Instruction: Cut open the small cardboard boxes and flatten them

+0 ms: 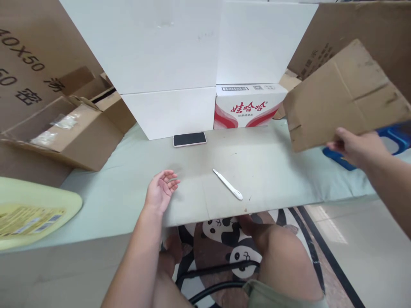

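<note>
My right hand (355,146) grips the lower edge of a flat brown cardboard sheet (343,92) and holds it up at the right, above the table. My left hand (160,190) rests palm up on the pale green table (128,188), fingers loosely curled and apart, holding nothing. A white craft knife (227,184) lies on a grey board between the two hands, a short way right of my left hand. A phone (189,139) lies face up farther back, near the white boxes.
Large white boxes (167,64) and a red-and-white printed carton (248,107) stand at the back. An open brown box (70,132) sits left, a yellow-green object (32,211) at the near left. A blue item (393,134) lies behind my right hand. My knees and a panda rug (224,239) show below.
</note>
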### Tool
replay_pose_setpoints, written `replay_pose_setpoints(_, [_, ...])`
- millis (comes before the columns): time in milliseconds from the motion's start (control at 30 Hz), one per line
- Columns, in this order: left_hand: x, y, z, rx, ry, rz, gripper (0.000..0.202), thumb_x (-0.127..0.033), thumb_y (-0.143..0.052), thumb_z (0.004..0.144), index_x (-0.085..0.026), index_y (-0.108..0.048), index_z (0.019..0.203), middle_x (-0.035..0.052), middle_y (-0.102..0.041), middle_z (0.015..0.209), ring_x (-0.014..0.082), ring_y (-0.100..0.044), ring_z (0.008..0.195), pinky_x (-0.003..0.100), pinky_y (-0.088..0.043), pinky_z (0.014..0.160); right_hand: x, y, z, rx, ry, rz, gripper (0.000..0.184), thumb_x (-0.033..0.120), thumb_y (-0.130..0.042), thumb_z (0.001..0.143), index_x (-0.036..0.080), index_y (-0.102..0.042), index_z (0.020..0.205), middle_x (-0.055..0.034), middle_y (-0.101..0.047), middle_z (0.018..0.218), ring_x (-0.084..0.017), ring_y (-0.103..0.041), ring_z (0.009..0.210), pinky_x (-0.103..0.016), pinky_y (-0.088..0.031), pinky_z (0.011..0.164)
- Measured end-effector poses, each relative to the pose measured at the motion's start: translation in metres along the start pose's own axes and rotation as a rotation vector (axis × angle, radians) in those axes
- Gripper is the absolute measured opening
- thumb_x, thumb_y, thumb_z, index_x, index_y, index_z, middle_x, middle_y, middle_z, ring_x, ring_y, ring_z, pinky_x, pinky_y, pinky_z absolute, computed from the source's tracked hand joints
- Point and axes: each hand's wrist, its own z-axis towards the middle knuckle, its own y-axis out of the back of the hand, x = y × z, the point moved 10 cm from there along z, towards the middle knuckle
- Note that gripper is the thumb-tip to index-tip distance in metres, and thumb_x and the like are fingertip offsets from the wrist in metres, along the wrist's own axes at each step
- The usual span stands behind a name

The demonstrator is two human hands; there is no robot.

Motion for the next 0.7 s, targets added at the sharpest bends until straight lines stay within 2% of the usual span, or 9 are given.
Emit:
replay_pose_setpoints(33, [0.001,-0.001,0.001,0.003,0.004,0.006,0.018,-0.028,-0.054,0.084,-0.016,-0.065,0.077,0.0043,-0.067,0.068,0.0137,-0.066,0.053,0.021,-0.051,0.051,0.009,0.0,0.02,-0.125,-0.035,0.028,0.022,0.01,-0.064,0.084,0.026,-0.059,0.07,-0.0013,-0.063,0.065,-0.012,-0.065,0.056,-0.027,-0.054,0.055])
replay_pose_setpoints(67, [0.001,-0.002,0.003,0.006,0.005,0.012,0.018,-0.029,-0.054,0.083,-0.015,-0.065,0.077,0.0045,-0.067,0.068,0.0137,-0.066,0.053,0.021,-0.051,0.05,0.014,-0.008,0.034,-0.166,-0.103,0.048,0.026,0.002,-0.059,0.084,0.025,-0.057,0.071,-0.0028,-0.065,0.07,-0.013,-0.069,0.063,-0.028,-0.056,0.062])
replay_pose_setpoints(100, [0.0,-0.002,0.004,0.009,0.003,0.017,0.018,-0.029,-0.055,0.083,-0.015,-0.065,0.077,0.0047,-0.067,0.069,0.0136,-0.065,0.053,0.021,-0.051,0.05,0.019,-0.014,0.044,-0.231,-0.155,0.036,0.028,0.0,-0.054,0.085,0.024,-0.053,0.07,-0.0033,-0.064,0.071,-0.013,-0.07,0.064,-0.029,-0.057,0.064])
replay_pose_setpoints(167, [-0.002,-0.002,0.004,0.02,-0.008,0.012,0.018,-0.029,-0.055,0.082,-0.015,-0.065,0.077,0.0049,-0.068,0.07,0.0135,-0.065,0.053,0.022,-0.051,0.051,0.025,-0.033,0.048,-0.271,-0.221,-0.034,0.026,0.001,-0.05,0.087,0.022,-0.053,0.074,-0.003,-0.064,0.074,-0.012,-0.07,0.065,-0.03,-0.057,0.066])
replay_pose_setpoints(267, [-0.008,-0.001,0.002,0.032,-0.022,-0.026,0.018,-0.03,-0.054,0.081,-0.016,-0.065,0.076,0.0044,-0.067,0.069,0.0133,-0.065,0.053,0.022,-0.05,0.053,0.021,-0.07,0.028,-0.193,-0.228,-0.093,0.018,0.003,-0.054,0.088,0.02,-0.056,0.081,-0.0028,-0.066,0.079,-0.012,-0.07,0.062,-0.031,-0.058,0.068])
replay_pose_setpoints(433, [-0.019,0.004,-0.013,0.04,-0.033,-0.134,0.018,-0.03,-0.054,0.078,-0.016,-0.064,0.075,0.0028,-0.066,0.067,0.0127,-0.064,0.053,0.022,-0.048,0.054,-0.008,-0.143,-0.035,0.059,-0.263,-0.175,0.013,0.006,-0.06,0.084,0.019,-0.06,0.086,-0.0056,-0.068,0.083,-0.016,-0.07,0.063,-0.032,-0.059,0.062])
replay_pose_setpoints(533, [-0.025,0.011,-0.022,0.033,-0.055,-0.203,0.016,-0.032,-0.058,0.074,-0.017,-0.062,0.074,0.0013,-0.065,0.066,0.0122,-0.062,0.053,0.023,-0.045,0.055,-0.012,-0.212,-0.074,0.288,-0.24,-0.277,0.015,0.011,-0.065,0.08,0.02,-0.061,0.092,-0.0053,-0.069,0.089,-0.016,-0.07,0.067,-0.028,-0.058,0.058])
replay_pose_setpoints(600, [-0.031,0.017,-0.026,0.028,-0.092,-0.242,0.013,-0.027,-0.062,0.067,-0.018,-0.06,0.075,-0.0005,-0.064,0.067,0.0116,-0.061,0.053,0.023,-0.043,0.055,-0.004,-0.273,-0.102,0.472,-0.156,-0.363,0.017,0.015,-0.067,0.08,0.02,-0.063,0.096,-0.0053,-0.07,0.092,-0.016,-0.071,0.071,-0.026,-0.056,0.057])
replay_pose_setpoints(700, [-0.042,0.032,-0.03,0.005,-0.173,-0.261,0.019,-0.02,-0.066,0.059,-0.02,-0.057,0.076,-0.0023,-0.064,0.07,0.0098,-0.06,0.054,0.022,-0.04,0.056,0.015,-0.375,-0.151,0.73,0.013,-0.467,0.02,0.02,-0.066,0.082,0.02,-0.064,0.101,-0.0049,-0.069,0.095,-0.017,-0.071,0.077,-0.026,-0.055,0.058])
